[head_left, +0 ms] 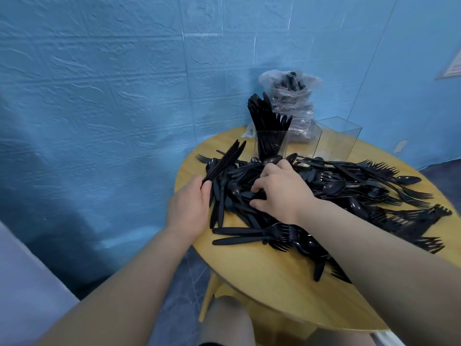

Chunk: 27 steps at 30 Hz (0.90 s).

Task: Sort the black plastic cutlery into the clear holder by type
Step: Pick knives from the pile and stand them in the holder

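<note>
Round wooden surface: carried a tangled pile of black cutlery; light, stiff, slippery, likely best taken by the handles. Clear holder behind the pile: one compartment held knives. Left hand: fingers clamped on a knife bundle, angled upward. Right hand: palm down, fingers curled into the pile.

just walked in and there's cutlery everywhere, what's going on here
A person is sorting black plastic cutlery at a round wooden table. The left hand grips a bundle of knives; the right hand digs into the mixed pile. One compartment of the clear holder already holds knives; the next looks empty.
</note>
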Available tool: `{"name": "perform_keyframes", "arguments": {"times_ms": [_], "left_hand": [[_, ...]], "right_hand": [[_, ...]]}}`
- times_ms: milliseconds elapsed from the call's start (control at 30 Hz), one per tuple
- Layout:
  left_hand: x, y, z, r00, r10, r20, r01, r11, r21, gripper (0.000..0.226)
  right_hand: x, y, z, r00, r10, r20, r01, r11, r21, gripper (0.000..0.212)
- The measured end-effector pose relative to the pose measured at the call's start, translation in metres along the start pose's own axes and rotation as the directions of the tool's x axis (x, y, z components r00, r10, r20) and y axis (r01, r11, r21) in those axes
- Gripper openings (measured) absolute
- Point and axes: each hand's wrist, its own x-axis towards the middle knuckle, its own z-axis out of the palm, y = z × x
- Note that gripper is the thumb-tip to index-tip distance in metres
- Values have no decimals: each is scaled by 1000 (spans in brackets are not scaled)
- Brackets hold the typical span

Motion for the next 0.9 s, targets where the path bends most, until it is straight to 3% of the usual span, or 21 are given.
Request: {"name": "perform_keyframes", "arguments": {"times_ms": [167,400,633,900], "left_hand": [[1,-3,5,999,11,50,-12,1000,10,35],[2,-5,6,997,27,69,-30,999,46,33],[1,-2,4,997,25,76,-27,999,27,34],[0,0,2,995,33,93,-36,999,25,34]], "right_hand": [[5,8,2,997,64,39,-64,998,7,35],[4,18,1,994,101,-48,-100,995,27,33],[-2,36,-16,973,178,-148,-154,975,159,30],[-20,54,-39,932,290,-216,-177,886,428,26]]}}
